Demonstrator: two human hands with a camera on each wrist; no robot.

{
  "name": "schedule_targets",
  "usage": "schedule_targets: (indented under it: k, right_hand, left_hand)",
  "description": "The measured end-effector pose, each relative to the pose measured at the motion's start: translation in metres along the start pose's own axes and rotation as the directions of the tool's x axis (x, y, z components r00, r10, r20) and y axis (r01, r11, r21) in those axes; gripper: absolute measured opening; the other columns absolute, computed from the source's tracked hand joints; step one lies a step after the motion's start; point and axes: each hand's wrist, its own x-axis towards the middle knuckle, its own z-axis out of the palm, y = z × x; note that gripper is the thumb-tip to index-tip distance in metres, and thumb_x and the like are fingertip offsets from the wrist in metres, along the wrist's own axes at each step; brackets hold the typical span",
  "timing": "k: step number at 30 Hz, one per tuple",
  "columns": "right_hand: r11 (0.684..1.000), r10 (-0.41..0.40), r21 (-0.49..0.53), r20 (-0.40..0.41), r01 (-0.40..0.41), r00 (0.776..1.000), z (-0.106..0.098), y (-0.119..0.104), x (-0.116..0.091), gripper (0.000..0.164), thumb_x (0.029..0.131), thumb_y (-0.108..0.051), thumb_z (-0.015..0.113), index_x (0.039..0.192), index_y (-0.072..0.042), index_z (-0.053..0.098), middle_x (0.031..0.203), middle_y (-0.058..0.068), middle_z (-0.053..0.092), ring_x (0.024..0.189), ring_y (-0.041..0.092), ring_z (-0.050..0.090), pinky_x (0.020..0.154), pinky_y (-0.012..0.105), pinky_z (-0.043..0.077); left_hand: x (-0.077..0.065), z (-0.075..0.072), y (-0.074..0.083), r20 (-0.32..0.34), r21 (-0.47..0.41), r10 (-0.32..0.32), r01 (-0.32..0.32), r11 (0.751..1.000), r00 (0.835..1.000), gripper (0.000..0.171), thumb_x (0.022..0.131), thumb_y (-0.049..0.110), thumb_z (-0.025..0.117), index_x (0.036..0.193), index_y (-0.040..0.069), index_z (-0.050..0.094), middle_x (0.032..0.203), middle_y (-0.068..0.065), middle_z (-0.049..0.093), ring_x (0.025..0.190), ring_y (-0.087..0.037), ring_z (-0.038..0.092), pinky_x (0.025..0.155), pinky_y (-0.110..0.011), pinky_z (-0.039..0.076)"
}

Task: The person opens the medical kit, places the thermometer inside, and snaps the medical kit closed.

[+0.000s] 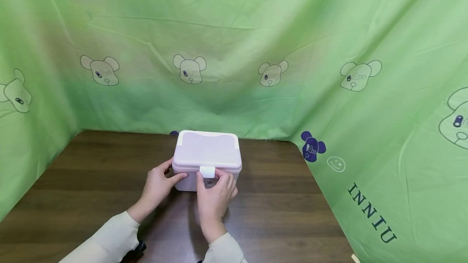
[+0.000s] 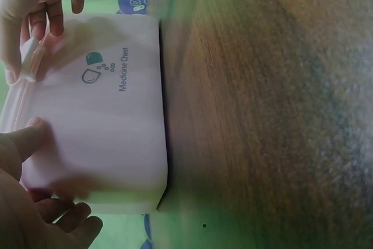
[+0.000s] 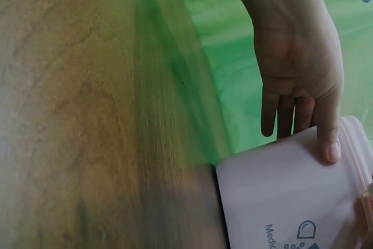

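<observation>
A pale pink medicine box (image 1: 206,151) with a closed lid stands on the table. "Medicine Chest" and a capsule print mark its front in the left wrist view. At the front middle of the lid is a white latch (image 1: 207,172). My left hand (image 1: 159,184) grips the box's left side, its thumb on the front face and its fingers round the side. With thumb and forefinger at either edge, my right hand (image 1: 216,198) pinches the latch. The left thumb (image 3: 330,144) also shows against the box in the right wrist view.
The dark wooden table (image 1: 278,206) carries the box near its far edge. Green cloth (image 1: 234,23) printed with bear heads hangs behind and along both sides. A dark object (image 1: 137,251) shows under the left sleeve.
</observation>
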Motion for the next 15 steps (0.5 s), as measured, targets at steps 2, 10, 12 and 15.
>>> schedule_targets:
  k: [2, 10, 12, 15]
  right_hand:
    - [1.000, -0.009, -0.006, 0.003, 0.009, 1.000, -0.0012, 0.0008, -0.0011, 0.051, 0.068, -0.031, 0.095, 0.100, -0.012, 0.061, 0.096, 0.003, 0.059, 0.092, 0.025, 0.054, 0.090, 0.041, 0.034]
    - [0.999, 0.000, -0.032, 0.033, 0.001, 0.999, -0.0040, 0.0032, -0.0040, 0.052, 0.066, -0.031, 0.096, 0.098, -0.011, 0.060, 0.095, 0.003, 0.060, 0.093, 0.024, 0.054, 0.090, 0.043, 0.036]
    - [0.999, -0.005, -0.038, 0.031, 0.006, 0.999, -0.0035, 0.0043, -0.0043, 0.052, 0.066, -0.031, 0.096, 0.098, -0.011, 0.060, 0.095, 0.003, 0.060, 0.092, 0.024, 0.054, 0.089, 0.043, 0.035]
    - [0.999, -0.025, -0.044, 0.016, 0.026, 1.000, -0.0020, 0.0063, -0.0046, 0.053, 0.065, -0.031, 0.096, 0.098, -0.011, 0.060, 0.094, 0.002, 0.060, 0.091, 0.023, 0.054, 0.088, 0.042, 0.035]
  left_hand:
    - [-0.0004, 0.0003, -0.0007, -0.002, 0.000, 0.003, -0.003, 1.000, 1.000, 0.072, 0.082, 0.030, 0.088, 0.142, 0.003, 0.061, 0.135, -0.018, 0.066, 0.121, -0.039, 0.065, 0.096, -0.052, 0.056]
    - [-0.0017, 0.0007, -0.0013, -0.008, -0.003, 0.008, -0.008, 1.000, 1.000, 0.070, 0.082, 0.029, 0.088, 0.141, 0.003, 0.061, 0.135, -0.018, 0.067, 0.121, -0.038, 0.065, 0.096, -0.051, 0.056]
    - [-0.0014, 0.0008, -0.0009, -0.009, -0.004, 0.005, -0.005, 1.000, 1.000, 0.069, 0.082, 0.028, 0.088, 0.141, 0.003, 0.062, 0.135, -0.018, 0.067, 0.122, -0.038, 0.065, 0.096, -0.052, 0.056]
    - [-0.0007, 0.0007, -0.0002, -0.007, -0.003, 0.005, -0.005, 1.000, 1.000, 0.069, 0.083, 0.029, 0.088, 0.141, 0.003, 0.061, 0.135, -0.018, 0.067, 0.122, -0.038, 0.064, 0.097, -0.052, 0.055]
